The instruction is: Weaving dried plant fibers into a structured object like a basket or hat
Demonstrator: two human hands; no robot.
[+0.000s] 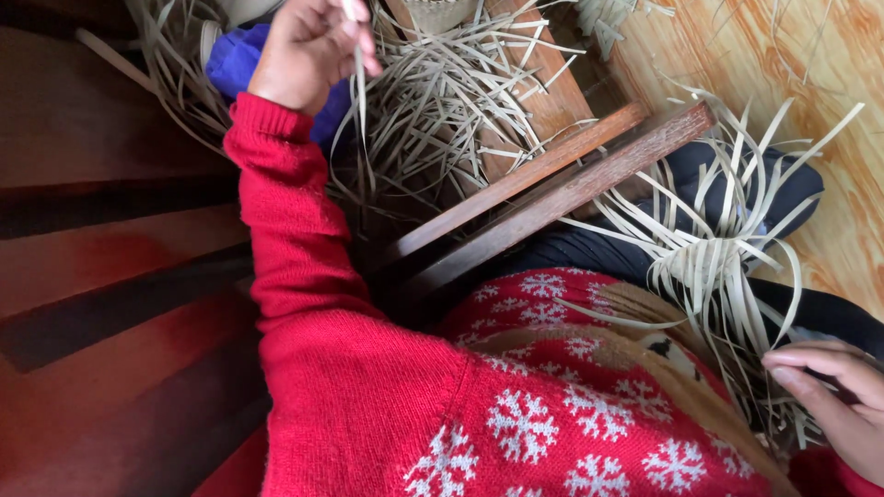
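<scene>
At the far left of the frame lies a dark floor (101,276) with red and black bands. Just right of it, a red sleeve (295,267) runs from the lower middle up to the upper left, where the left hand (308,46) is raised. Its fingers are pressed together around a thin pale strip (359,87) that hangs down from the fist toward the pile below. Behind the wrist sits a blue cloth (235,60), partly hidden by the hand.

In the upper middle, a loose pile of pale flat strips (451,92) spreads over a wooden frame (552,184), whose two brown bars slant from the centre up toward the upper right. Below them, in the lower middle, is the front of a red sweater with white snowflakes (552,414).

Right of centre, a half-woven bundle of the same pale strips (709,258) rests on the lap, over dark trousers (792,184), its loose ends fanning upward and outward. Beyond it, in the upper right, is a light wooden floor (829,74).

At the lower right edge the right hand (833,396) comes in, fingers bent and drawn close, fingertips touching the lower ends of the bundle's strips; whether it truly pinches one cannot be told.
</scene>
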